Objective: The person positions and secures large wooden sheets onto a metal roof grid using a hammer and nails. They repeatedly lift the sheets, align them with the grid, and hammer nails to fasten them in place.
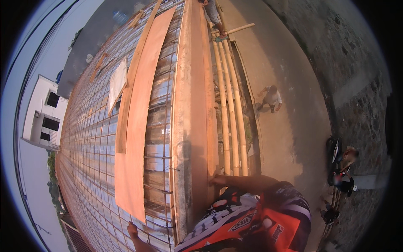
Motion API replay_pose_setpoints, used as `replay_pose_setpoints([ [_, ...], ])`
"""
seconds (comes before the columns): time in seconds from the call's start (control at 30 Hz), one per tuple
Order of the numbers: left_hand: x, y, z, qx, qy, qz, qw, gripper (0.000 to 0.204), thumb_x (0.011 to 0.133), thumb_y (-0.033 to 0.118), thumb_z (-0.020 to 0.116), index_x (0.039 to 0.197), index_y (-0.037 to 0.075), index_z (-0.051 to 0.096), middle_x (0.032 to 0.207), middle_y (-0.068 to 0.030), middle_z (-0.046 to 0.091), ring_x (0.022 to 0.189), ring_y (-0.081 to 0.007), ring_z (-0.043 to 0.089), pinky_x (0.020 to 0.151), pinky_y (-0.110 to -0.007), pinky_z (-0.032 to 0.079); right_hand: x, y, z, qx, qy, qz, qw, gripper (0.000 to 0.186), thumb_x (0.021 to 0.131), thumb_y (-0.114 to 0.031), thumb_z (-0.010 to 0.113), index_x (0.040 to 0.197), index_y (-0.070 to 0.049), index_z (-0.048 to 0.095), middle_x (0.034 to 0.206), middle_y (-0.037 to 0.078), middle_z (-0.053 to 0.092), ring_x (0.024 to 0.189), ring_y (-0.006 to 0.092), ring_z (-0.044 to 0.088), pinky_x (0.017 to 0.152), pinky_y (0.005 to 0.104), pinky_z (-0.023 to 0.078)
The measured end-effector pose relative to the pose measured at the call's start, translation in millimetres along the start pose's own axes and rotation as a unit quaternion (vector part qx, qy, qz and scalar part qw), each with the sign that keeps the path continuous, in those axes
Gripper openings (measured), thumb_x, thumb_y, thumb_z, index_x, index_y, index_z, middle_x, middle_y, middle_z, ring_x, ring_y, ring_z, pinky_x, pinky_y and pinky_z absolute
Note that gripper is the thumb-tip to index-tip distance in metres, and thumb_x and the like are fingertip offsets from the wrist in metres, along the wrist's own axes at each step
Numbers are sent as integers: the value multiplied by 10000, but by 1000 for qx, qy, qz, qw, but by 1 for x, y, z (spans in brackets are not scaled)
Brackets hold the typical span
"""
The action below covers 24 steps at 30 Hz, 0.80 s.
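Note:
My left hand (132,230) is low in the view over the grid of steel reinforcing bars (94,138), just below the near end of a long plywood strip (140,138). Its fingers look closed, and what they hold is hard to make out. Farther right, my right hand (218,180) has its fingers curled over the timber edge (212,155) of a long upright formwork panel (199,105). A concrete-stained beam (182,126) runs along the panel's left side, between my two hands.
Bamboo poles (230,109) run beside the panel, with another person's foot (221,37) on them at the far end. Well below lies a road (289,122) with a walking person (270,98). A loose pale board (117,84) rests on the bars; more people (346,182) are beside a motorcycle.

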State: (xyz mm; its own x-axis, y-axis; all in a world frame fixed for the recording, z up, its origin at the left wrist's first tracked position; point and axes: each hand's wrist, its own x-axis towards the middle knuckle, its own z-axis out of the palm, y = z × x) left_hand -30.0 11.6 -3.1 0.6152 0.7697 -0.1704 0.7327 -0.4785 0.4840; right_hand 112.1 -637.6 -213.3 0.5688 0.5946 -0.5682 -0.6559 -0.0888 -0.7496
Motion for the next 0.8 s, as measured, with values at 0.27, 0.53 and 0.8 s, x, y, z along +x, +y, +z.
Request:
replay_pose_setpoints([
  [0.27, 15, -5, 7, -36, -5, -9, 999, 520, 1028, 410, 381, 1117, -52, 602, 548, -21, 472, 449, -143, 403, 425, -311, 327, 22, 25, -11, 48, -20, 18, 998, 367, 790, -317, 743, 963, 6, 723, 850, 94, 663, 769, 197, 625, 636, 361, 515],
  [0.53, 26, -15, 4, -8, 2, 19, 1000, 595, 1033, 457, 355, 1174, -63, 607, 548, -21, 476, 442, -149, 404, 423, -321, 332, 14, 21, -12, 88, -45, 19, 995, 391, 821, -311, 755, 1044, 5, 692, 896, 128, 675, 714, 244, 676, 629, 386, 581],
  [0.8, 34, -18, 3, 35, -8, 87, 996, 616, 1046, 454, 338, 1199, -86, 594, 529, 2, 441, 438, -129, 390, 424, -303, 316, 21, 28, -16, 94, -60, 29, 993, 401, 817, -301, 771, 1079, -9, 688, 863, 117, 665, 701, 241, 678, 656, 400, 609],
])
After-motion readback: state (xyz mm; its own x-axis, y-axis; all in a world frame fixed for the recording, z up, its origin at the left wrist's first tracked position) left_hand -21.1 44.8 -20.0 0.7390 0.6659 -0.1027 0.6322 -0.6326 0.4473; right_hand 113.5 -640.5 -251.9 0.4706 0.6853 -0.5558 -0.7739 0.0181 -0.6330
